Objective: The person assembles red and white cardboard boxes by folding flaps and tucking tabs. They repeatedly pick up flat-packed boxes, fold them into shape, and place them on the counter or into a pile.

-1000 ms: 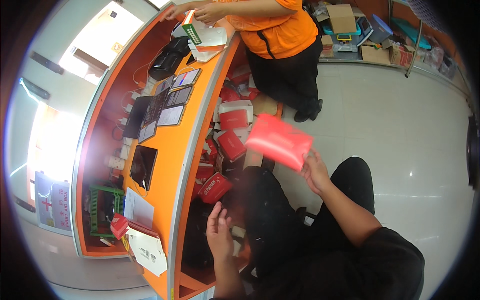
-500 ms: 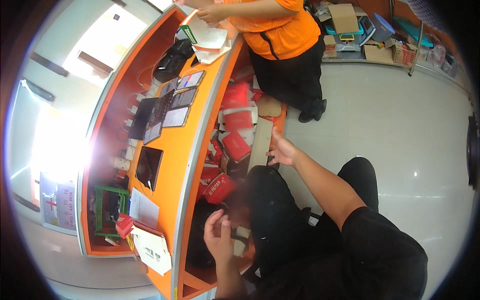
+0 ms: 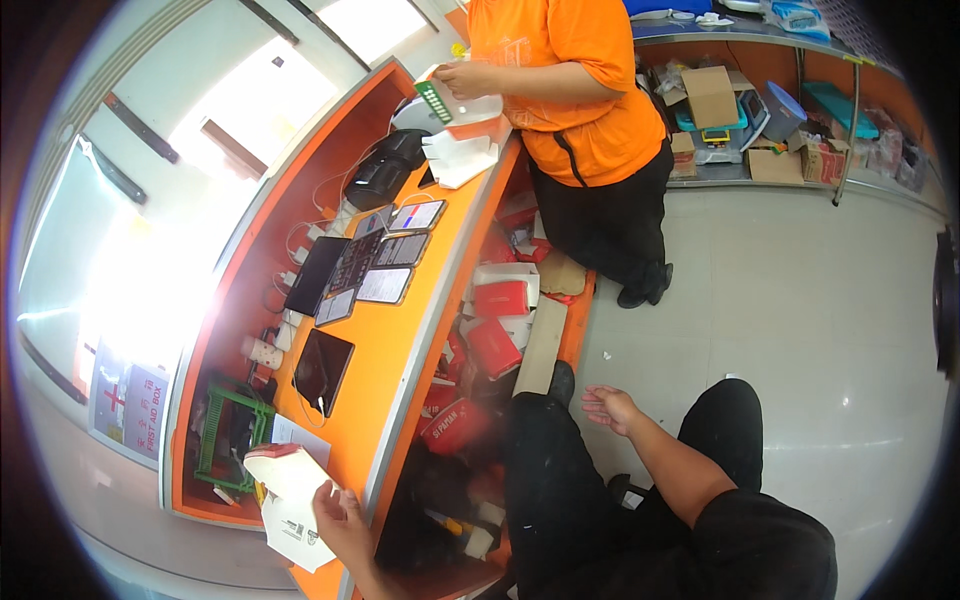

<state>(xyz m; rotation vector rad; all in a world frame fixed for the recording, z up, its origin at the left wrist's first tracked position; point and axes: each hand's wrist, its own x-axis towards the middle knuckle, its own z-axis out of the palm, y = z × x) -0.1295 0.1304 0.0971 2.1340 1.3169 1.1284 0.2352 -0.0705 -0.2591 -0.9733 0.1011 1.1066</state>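
Observation:
My left hand [image 3: 344, 520] reaches over the near end of the orange counter [image 3: 365, 330]. Its fingers are bent against the edge of a white folding carton [image 3: 292, 510] with a red rim, which they appear to pinch. My right hand [image 3: 610, 408] is open, its fingers stretched out above the pale floor, between my knees and holding nothing. At the counter's far end, a person in an orange shirt [image 3: 570, 90] holds a green-and-white carton [image 3: 438, 100]. Another white, partly folded carton [image 3: 460, 158] rests below that person's hands.
Several phones [image 3: 388, 285], a laptop [image 3: 352, 265] and a dark tablet [image 3: 322, 370] lie on the counter. A green basket [image 3: 228, 432] stands beside them. Red cartons [image 3: 493, 347] are piled under the counter, next to a pale plank [image 3: 542, 348]. A metal shelf [image 3: 740, 182] holds boxes at the far right.
My left hand has moved left, from above the space under the counter to the white carton, which has turned. My right hand has drawn away from the plank. The view has tilted upward.

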